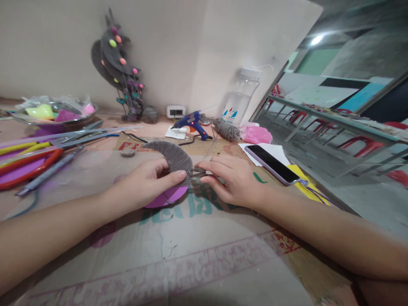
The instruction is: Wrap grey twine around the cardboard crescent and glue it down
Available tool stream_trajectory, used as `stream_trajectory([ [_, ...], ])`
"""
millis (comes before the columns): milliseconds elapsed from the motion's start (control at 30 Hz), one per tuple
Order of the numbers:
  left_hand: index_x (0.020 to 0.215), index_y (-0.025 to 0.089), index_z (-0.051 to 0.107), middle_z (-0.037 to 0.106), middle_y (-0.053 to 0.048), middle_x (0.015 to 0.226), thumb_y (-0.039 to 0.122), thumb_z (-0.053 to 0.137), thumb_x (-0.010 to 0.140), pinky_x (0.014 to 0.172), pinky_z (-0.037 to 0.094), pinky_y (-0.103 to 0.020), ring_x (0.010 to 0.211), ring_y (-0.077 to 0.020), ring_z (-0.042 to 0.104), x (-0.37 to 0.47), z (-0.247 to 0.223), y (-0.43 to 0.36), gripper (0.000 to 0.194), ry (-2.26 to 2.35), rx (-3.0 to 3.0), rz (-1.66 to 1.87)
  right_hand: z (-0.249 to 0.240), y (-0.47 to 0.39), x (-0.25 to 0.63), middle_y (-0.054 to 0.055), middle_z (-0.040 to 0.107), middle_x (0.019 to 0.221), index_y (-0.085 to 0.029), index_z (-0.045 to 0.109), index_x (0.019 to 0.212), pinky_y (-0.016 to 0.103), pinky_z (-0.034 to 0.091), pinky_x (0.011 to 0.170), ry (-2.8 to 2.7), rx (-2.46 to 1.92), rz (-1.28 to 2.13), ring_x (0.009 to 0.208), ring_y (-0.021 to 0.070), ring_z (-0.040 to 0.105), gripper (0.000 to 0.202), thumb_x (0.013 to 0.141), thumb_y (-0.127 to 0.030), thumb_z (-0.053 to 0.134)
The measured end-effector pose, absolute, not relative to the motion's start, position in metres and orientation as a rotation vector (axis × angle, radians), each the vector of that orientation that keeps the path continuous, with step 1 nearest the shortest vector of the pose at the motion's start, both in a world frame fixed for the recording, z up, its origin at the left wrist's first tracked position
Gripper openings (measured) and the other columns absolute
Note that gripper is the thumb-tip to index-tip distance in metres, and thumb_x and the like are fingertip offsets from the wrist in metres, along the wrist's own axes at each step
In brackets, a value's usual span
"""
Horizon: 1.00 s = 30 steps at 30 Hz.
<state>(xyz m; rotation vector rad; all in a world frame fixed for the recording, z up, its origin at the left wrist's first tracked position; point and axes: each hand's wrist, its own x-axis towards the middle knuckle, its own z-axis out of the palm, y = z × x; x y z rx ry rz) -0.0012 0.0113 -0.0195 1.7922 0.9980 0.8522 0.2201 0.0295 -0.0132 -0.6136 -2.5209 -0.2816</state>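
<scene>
My left hand [145, 182] grips a crescent-shaped cutout [179, 159], thumb on its front face and fingers behind. Grey yarn covers the crescent's upper part in close turns, while its lower end shows bare purple. Just off the crescent's right edge, my right hand [234, 180] is closed in a pinch on a grey yarn strand [199, 171]. A thin strand rises behind this hand toward a loose grey yarn ball [227, 129]. The fingers partly hide the strand and the back of the crescent.
Behind the hands lie a blue glue gun [193, 123], a small white timer [176, 111] and a water bottle [240, 97]. Scissors [47, 163] and a bowl [57, 121] stand left; a phone [270, 165] lies right. Finished-looking yarn crescents [116, 59] hang against the wall.
</scene>
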Motion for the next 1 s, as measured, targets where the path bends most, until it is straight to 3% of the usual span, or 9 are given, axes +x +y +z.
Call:
stream_trajectory([
  [300,0.081,0.020,0.067,0.069,0.002,0.079,0.040,0.053,0.083,0.062,0.045,-0.022,0.069,-0.0140,0.060,0.000,-0.015,0.008,0.024,1.105,1.893,0.805,-0.014,0.030,0.220,0.007,0.064,0.083,-0.012,0.061,0.104,0.028,0.041,0.065,-2.529,-0.663,-0.334,0.073,0.0160,0.054,0.027,0.088,-0.030,0.048],
  [567,0.087,0.019,0.066,0.069,0.000,0.085,0.045,0.050,0.083,0.065,0.045,-0.025,0.076,-0.0168,0.060,-0.003,-0.017,0.010,0.031,1.081,1.906,0.761,-0.015,0.032,0.220,0.006,0.065,0.084,-0.014,0.061,0.102,0.027,0.040,0.066,-2.517,-0.674,-0.254,0.074,0.0151,0.055,0.025,0.090,-0.029,0.044],
  [800,0.079,0.020,0.066,0.066,0.002,0.076,0.040,0.050,0.083,0.058,0.042,-0.023,0.066,-0.0141,0.057,-0.001,-0.018,0.012,0.026,1.088,1.839,0.844,-0.013,0.030,0.217,0.002,0.061,0.078,-0.015,0.057,0.102,0.023,0.040,0.059,-2.221,-0.939,0.247,0.063,0.0105,0.051,0.029,0.084,-0.037,0.053],
  [1000,0.064,0.018,0.059,0.057,0.001,0.062,0.046,0.047,0.083,0.050,0.034,-0.024,0.057,-0.0137,0.050,0.000,-0.018,0.009,0.036,1.243,1.979,0.830,-0.006,0.026,0.196,-0.003,0.051,0.062,-0.015,0.059,0.078,0.020,0.034,0.050,-2.070,-1.108,0.858,0.055,0.0073,0.042,0.025,0.081,-0.038,0.055],
])
